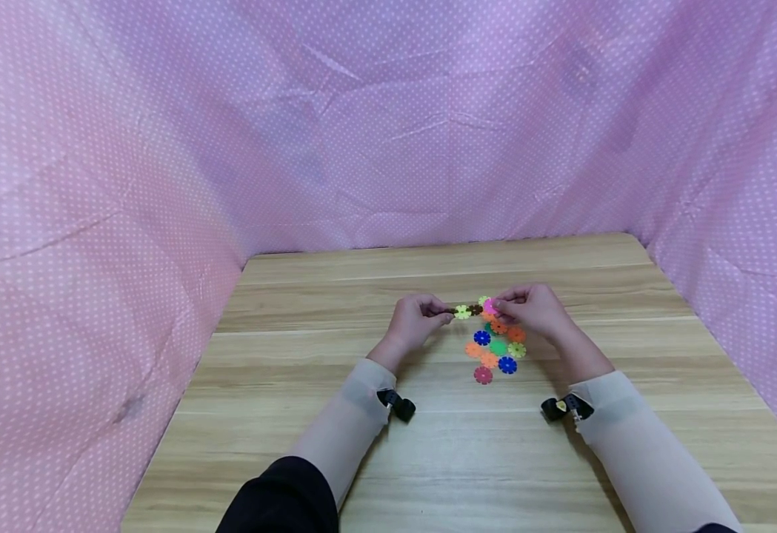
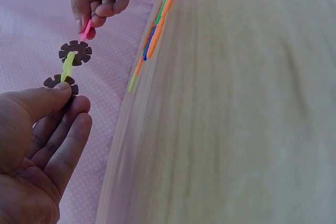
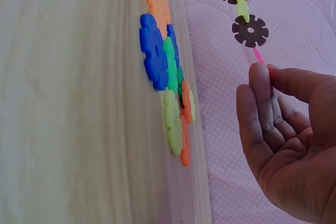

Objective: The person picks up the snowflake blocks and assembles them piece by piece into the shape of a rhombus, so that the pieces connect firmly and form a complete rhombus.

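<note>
A short chain of notched interlocking discs is stretched between both hands above the table. At its left end, my left hand (image 1: 413, 322) pinches a brown disc (image 2: 50, 82) between thumb and fingers. Slotted into that is a yellow-green disc (image 2: 67, 67), then a second brown disc (image 3: 242, 36). My right hand (image 1: 540, 307) pinches the pink disc (image 3: 258, 54) at the other end, its thumb and index fingertips hiding most of it. In the left wrist view the pink disc's edge meets the second brown disc.
Loose discs lie in a cluster on the wooden table (image 1: 428, 459) below the hands: several orange ones, blue discs (image 1: 507, 365), green discs (image 1: 498, 347), yellow-green discs (image 1: 516, 350) and a red disc (image 1: 483, 375). Pink dotted cloth (image 1: 388, 148) hangs around the table.
</note>
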The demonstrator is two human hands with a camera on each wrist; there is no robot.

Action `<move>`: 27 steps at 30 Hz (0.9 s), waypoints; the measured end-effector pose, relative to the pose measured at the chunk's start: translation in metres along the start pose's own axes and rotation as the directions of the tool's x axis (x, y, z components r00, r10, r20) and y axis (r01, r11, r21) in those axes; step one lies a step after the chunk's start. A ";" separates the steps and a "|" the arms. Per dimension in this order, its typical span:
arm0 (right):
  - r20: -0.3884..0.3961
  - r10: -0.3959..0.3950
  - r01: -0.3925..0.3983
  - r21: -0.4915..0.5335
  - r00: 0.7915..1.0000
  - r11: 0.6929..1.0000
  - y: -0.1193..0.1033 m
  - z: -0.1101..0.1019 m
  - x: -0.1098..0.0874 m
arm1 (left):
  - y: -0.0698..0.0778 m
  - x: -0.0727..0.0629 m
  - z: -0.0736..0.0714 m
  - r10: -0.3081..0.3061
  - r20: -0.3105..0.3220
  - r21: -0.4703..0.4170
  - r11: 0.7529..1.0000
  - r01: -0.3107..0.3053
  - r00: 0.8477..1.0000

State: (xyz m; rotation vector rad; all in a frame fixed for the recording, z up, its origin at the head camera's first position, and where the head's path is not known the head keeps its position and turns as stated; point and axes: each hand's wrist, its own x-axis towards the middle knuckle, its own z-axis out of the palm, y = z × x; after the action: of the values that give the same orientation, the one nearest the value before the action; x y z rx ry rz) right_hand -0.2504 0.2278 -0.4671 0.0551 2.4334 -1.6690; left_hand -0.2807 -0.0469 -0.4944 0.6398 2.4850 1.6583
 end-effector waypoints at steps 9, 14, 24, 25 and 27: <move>0.012 -0.002 0.003 -0.018 1.000 1.000 0.001 0.000 0.000 | 0.002 0.000 0.000 -0.003 -0.006 0.012 1.000 0.003 1.000; 0.032 0.003 -0.003 0.001 0.999 1.000 0.001 0.003 0.001 | 0.002 0.000 0.001 0.002 -0.008 0.034 0.999 -0.002 1.000; 0.067 0.014 -0.020 0.089 0.998 0.996 0.003 0.005 0.002 | 0.002 -0.001 0.002 0.004 0.006 0.035 0.999 -0.004 1.000; 0.073 0.012 -0.019 0.099 0.997 0.995 0.003 0.005 0.002 | 0.002 -0.001 0.002 0.008 0.005 0.040 0.999 -0.008 1.000; 0.081 0.010 -0.020 0.122 0.997 0.992 0.003 0.006 0.002 | 0.002 -0.001 0.002 0.012 0.004 0.046 0.999 -0.012 1.000</move>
State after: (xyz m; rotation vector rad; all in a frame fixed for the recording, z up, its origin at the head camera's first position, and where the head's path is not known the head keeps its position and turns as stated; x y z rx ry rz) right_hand -0.2513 0.2230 -0.4724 0.0225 2.2653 -1.7764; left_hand -0.2785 -0.0450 -0.4937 0.6629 2.5286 1.6067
